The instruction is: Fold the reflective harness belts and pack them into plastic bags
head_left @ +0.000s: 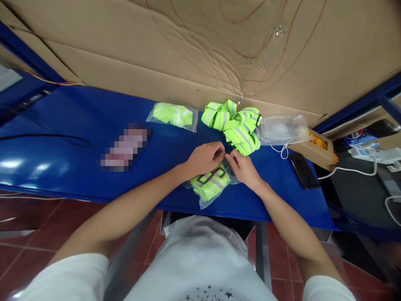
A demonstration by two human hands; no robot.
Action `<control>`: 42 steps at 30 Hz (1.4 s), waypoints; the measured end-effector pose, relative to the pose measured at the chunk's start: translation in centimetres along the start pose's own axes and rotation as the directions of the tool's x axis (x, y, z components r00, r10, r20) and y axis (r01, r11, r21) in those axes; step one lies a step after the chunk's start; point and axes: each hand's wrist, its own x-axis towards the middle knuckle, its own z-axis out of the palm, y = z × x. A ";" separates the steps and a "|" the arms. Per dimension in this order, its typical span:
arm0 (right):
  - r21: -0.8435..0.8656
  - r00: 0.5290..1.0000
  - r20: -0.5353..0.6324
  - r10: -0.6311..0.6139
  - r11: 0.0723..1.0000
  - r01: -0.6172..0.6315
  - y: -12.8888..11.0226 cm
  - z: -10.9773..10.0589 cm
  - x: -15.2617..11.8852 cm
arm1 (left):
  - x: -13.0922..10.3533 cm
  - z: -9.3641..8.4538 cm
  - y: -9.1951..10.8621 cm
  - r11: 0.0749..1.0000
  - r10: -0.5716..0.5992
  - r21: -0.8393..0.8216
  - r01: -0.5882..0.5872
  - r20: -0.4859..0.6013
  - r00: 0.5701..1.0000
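A clear plastic bag (pixel 205 204) lies near the table's front edge with a folded neon-yellow reflective strap (pixel 211 188) and its black buckle inside. My left hand (pixel 206 159) is closed in a pinch at the bag's far edge. Right beside it, my right hand (pixel 242 165) pinches the same edge, the fingertips of both hands almost meeting. Just beyond my hands sits a loose heap of neon-yellow reflective straps (pixel 239 125). Farther left rests another bagged strap (pixel 173 116).
On the blue table (pixel 175 159), clear plastic bags (pixel 282 128) lie right of the heap, beside a cardboard box (pixel 316 148) and a black phone (pixel 303 170). A blurred-out pinkish item (pixel 125 148) is at left. A cardboard panel (pixel 125 50) stands along the back.
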 end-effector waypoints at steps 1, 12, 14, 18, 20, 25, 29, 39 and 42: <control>0.003 1.000 0.001 -0.002 1.000 0.002 0.0 -0.1 0.0 | 0.0 0.0 0.0 1.000 0.002 -0.007 -0.002 0.000 1.000; -0.175 1.000 0.014 0.026 0.984 -0.023 0.3 -0.4 -0.2 | -0.1 0.0 0.2 1.000 0.023 0.008 -0.023 -0.003 1.000; -0.185 0.999 0.020 0.033 0.982 -0.028 0.3 -0.4 -0.2 | 0.0 0.0 0.2 1.000 0.017 0.010 -0.017 0.008 1.000; -0.167 0.999 0.018 0.034 0.986 -0.030 0.2 -0.2 -0.2 | 0.1 0.1 0.0 1.000 -0.003 0.001 0.003 0.016 1.000; -0.145 0.999 0.020 0.025 0.989 -0.022 0.2 0.0 -0.2 | 0.1 0.1 -0.1 1.000 -0.009 -0.005 0.009 0.021 1.000; -0.088 0.999 0.036 -0.003 0.996 0.006 0.1 0.2 -0.3 | 0.2 -0.1 0.0 1.000 -0.013 0.025 0.012 0.046 0.999; -0.083 1.000 0.013 0.010 0.997 -0.009 0.1 0.1 -0.4 | 0.0 -0.1 0.0 0.997 0.003 0.076 -0.006 0.040 0.999; 0.296 0.995 0.014 0.095 0.950 -0.095 0.1 -1.3 0.1 | 0.3 -0.6 0.4 0.946 0.011 -0.323 -0.019 -0.026 1.000; 0.326 0.995 -0.048 0.092 0.943 -0.071 0.0 -1.7 0.2 | 0.8 -1.0 -0.1 0.744 -0.014 -0.664 0.071 0.091 0.996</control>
